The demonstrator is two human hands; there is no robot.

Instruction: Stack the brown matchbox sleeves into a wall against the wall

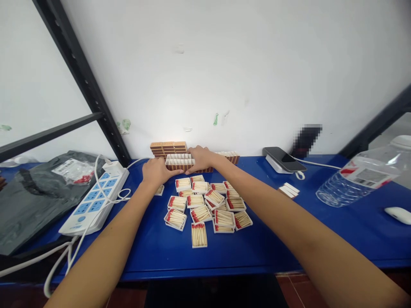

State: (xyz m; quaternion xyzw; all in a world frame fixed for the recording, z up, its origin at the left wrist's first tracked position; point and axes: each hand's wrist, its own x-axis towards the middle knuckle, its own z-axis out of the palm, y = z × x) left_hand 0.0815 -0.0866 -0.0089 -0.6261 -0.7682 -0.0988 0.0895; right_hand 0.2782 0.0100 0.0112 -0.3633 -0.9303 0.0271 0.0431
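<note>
A block of matchboxes stands on end near the wall, white ends facing up and brown sides showing. At its left end is my left hand, thumb along the front and the other fingers partly hidden. My right hand grips the right end, its thumb low at the front. In front of both hands lie several open white matchbox trays, filled with red-tipped matches, some stacked on others. Brown matchboxes are piled behind the block. More upright matchboxes continue to the right, partly covered by my right forearm.
On the left are a white power strip with cables and a dark plastic bag. A phone on a white stand, small white-topped boxes, a plastic bottle and a white mouse occupy the right. Dark shelf posts flank the blue table.
</note>
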